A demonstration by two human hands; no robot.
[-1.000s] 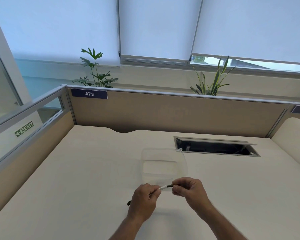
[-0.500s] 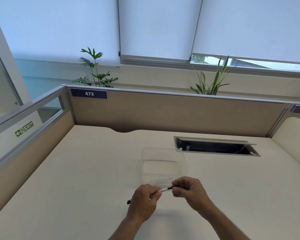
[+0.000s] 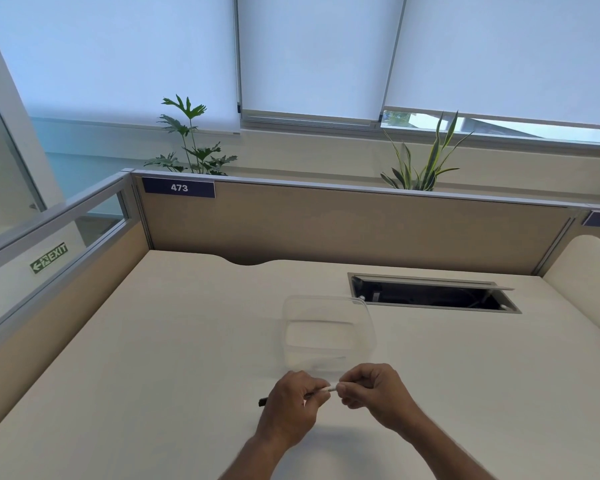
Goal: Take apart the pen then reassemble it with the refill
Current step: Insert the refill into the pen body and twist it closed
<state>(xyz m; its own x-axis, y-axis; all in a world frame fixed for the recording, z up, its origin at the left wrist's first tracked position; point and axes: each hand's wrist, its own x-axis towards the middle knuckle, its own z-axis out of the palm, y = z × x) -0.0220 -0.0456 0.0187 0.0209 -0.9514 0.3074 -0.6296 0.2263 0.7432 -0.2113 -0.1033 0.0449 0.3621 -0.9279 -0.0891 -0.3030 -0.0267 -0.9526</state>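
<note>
Pen point(image 3: 321, 392): thin, lying approx horizontal, lower centre of frame, raised off desk. Dark end pokes out left, pale section visible mid-length; rest hidden. Refill can't be told apart.

Office cubicle by a bright window

A cream desk point(image 3: 174, 341) with an open cable hatch point(image 3: 433, 294) sits against a tan partition point(image 3: 343, 226) labelled 473 point(image 3: 179, 187). Two plants point(image 3: 191, 140) point(image 3: 425, 161) stand behind it under white blinds point(image 3: 312, 53); a green exit sign point(image 3: 49, 258) shows at left.
</note>
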